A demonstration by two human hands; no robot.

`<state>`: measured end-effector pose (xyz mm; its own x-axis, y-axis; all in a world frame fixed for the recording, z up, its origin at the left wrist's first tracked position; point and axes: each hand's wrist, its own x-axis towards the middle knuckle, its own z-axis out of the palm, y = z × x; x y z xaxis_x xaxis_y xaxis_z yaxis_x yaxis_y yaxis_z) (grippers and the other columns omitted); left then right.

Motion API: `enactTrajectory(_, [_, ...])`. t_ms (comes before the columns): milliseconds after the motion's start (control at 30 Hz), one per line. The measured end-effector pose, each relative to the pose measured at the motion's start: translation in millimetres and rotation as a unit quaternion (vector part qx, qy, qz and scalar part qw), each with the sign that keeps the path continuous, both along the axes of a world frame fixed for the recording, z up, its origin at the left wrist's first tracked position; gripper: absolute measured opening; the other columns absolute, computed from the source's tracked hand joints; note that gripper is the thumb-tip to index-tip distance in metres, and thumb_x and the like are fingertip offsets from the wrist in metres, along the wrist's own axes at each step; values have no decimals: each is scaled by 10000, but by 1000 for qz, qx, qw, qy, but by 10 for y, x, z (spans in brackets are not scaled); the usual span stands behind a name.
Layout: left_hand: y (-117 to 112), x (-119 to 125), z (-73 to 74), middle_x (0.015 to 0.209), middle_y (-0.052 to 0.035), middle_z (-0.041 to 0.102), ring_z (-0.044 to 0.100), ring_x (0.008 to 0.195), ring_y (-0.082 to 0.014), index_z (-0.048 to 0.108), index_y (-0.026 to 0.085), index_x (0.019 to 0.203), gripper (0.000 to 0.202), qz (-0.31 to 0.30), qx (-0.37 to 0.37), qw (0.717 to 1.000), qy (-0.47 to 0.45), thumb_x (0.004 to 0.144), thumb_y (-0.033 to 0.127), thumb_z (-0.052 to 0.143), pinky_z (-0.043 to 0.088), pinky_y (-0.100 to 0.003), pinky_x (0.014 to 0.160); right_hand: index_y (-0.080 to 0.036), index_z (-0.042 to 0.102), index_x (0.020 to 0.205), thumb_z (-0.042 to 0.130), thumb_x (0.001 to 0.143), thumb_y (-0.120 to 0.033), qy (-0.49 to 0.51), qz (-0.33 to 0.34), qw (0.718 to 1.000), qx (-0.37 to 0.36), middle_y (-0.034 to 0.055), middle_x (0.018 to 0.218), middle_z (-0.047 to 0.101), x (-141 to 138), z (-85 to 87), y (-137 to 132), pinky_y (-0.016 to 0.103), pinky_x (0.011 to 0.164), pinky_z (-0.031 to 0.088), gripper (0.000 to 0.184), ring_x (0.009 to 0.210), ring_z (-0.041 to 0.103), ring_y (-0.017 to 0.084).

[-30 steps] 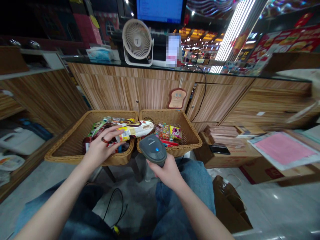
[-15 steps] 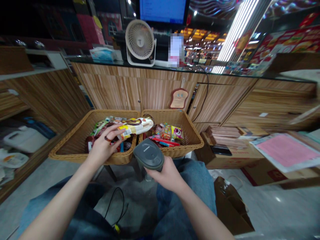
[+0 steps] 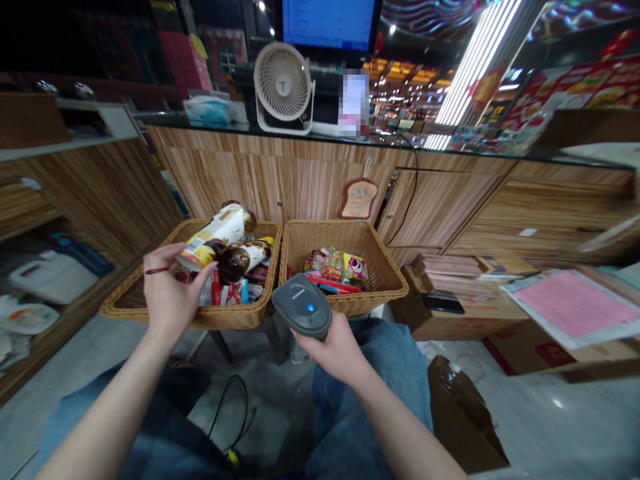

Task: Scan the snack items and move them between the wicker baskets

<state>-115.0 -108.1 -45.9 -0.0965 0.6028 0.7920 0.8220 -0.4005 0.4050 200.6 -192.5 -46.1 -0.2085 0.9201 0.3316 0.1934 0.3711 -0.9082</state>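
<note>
Wood-panelled counter (image 3: 280, 180) | two tan woven wicker baskets side by side near its front: left basket (image 3: 130, 310), right basket (image 3: 385, 287) | left hand (image 3: 167, 293): fingers curled closed round a cream-and-gold cylindrical snack package (image 3: 215, 230), raised above the left basket | right hand (image 3: 335, 350): fingers wrapped closed round a dark grey handheld barcode scanner (image 3: 301, 305), beside the right basket's near rim

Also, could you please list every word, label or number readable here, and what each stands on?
"T": on the hub of the desk fan.
Logo on the handheld barcode scanner: too small to read.
Label on the packet in the left hand: too blurred to read.
On the monitor screen: too blurred to read.
On the pixelated sign: unreadable.
</note>
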Motion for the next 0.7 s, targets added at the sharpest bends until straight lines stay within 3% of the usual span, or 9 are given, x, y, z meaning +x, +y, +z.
enactTrajectory(100, [22, -93, 18, 1344, -158, 589, 550, 1323, -442, 542, 166, 1306, 641, 101, 48, 994, 18, 813, 456, 832, 481, -702, 1080, -212, 681, 795, 696, 812, -260, 2, 0, 1000, 1, 54, 821, 764, -9, 8, 2, 319, 740, 587, 53, 826, 740, 257])
enactTrajectory(233, [-11, -7, 83, 1444, -180, 526, 497, 1390, -449, 542, 191, 1350, 642, 104, 36, 993, 44, 822, 414, 832, 423, -697, 1142, -184, 732, 883, 691, 806, -247, -3, 4, 1000, 5, 58, 849, 776, -16, 11, 3, 339, 796, 584, 108, 795, 726, 246])
enactTrajectory(433, [97, 425, 214, 1390, -143, 607, 551, 1344, -365, 566, 239, 1357, 487, -25, 17, 994, 107, 917, 389, 713, 438, -587, 1138, -164, 751, 916, 694, 780, -229, -8, 4, 1000, 5, 65, 882, 790, -16, 13, -13, 344, 825, 575, 161, 784, 716, 237])
enactTrajectory(567, [362, 891, 223, 1389, -120, 642, 551, 1348, -325, 580, 259, 1389, 471, -112, -39, 974, 193, 961, 437, 664, 370, -546, 1167, -162, 746, 932, 695, 773, -231, -4, 0, 1000, 2, 60, 875, 783, -7, 11, -11, 336, 823, 571, 181, 773, 693, 226])
enactTrajectory(700, [700, 1421, 196, 1370, -147, 671, 564, 1335, -321, 559, 243, 1465, 572, -143, -139, 945, 260, 959, 484, 669, 257, -575, 1214, -169, 731, 921, 698, 781, -224, 3, -9, 1000, 8, 45, 855, 766, 5, 7, -3, 316, 803, 563, 154, 735, 664, 204])
